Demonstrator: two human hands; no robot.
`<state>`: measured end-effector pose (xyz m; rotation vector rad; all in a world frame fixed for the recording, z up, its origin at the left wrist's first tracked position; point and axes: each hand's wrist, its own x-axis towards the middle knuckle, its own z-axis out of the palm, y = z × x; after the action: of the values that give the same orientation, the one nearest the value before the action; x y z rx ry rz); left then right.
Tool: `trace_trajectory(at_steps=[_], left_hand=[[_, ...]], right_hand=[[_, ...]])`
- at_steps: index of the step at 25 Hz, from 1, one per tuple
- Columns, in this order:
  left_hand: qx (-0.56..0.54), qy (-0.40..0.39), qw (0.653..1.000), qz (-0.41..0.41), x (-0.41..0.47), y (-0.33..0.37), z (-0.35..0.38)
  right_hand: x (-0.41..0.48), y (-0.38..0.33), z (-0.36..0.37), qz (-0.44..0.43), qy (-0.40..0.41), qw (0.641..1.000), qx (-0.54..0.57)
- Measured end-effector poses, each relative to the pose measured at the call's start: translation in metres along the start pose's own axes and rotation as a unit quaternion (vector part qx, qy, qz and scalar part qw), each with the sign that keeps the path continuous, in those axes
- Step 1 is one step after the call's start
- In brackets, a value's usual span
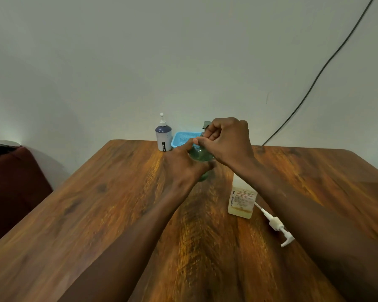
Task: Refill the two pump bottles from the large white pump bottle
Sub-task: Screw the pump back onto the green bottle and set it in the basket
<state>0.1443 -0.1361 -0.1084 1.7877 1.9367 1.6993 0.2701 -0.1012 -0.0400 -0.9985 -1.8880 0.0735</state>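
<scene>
The left hand (181, 164) gripped the body of the green bottle (200, 154) to steady it, while the right hand (227, 140), just above, pinched its pump top (206, 124), apparently to twist it. Nearer the person and right of that grip stood the large white bottle (241, 197), labelled "BIOCHEX CHG", with its pump (275, 224) lying beside it, likely removed for pouring. Beyond the grip to the left stood a blue-and-white bottle (163, 134) marked "JOYO", beside a blue basket (183, 138).

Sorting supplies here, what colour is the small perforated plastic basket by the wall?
Light blue; the small perforated plastic basket shows best in the head view.
</scene>
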Motion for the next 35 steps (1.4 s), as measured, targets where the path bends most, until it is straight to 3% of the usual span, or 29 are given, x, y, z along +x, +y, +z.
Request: trace_trajectory(at_steps=[3,5,12,16,19,25,31,35], left_hand=[[-0.012,0.011,1.0,-0.01,0.015,-0.01,0.011],[-0.013,0.005,1.0,-0.013,0.028,-0.017,0.017],[0.007,-0.023,1.0,-0.018,0.094,-0.049,0.036],[0.002,-0.071,0.997,-0.029,0.129,-0.071,0.046],[0.007,-0.077,0.996,-0.032,0.148,-0.087,0.055],[0.018,0.01,0.998,-0.051,0.168,-0.102,0.083],[0.026,0.026,0.999,-0.038,0.195,-0.118,0.095],[0.038,0.018,0.997,-0.067,0.205,-0.143,0.105]], right_hand=[[0.018,0.016,0.007,0.04,-0.01,0.999,0.022],[0.035,0.026,0.016,0.057,-0.06,0.996,0.016],[0.108,0.049,0.056,0.008,-0.165,0.986,0.017],[0.137,0.071,0.077,0.02,-0.205,0.975,0.082],[0.147,0.082,0.098,0.022,-0.191,0.977,0.088],[0.17,0.092,0.136,0.018,-0.133,0.99,0.053],[0.189,0.108,0.162,0.013,-0.113,0.992,0.051],[0.192,0.115,0.178,-0.075,-0.155,0.984,0.049]])
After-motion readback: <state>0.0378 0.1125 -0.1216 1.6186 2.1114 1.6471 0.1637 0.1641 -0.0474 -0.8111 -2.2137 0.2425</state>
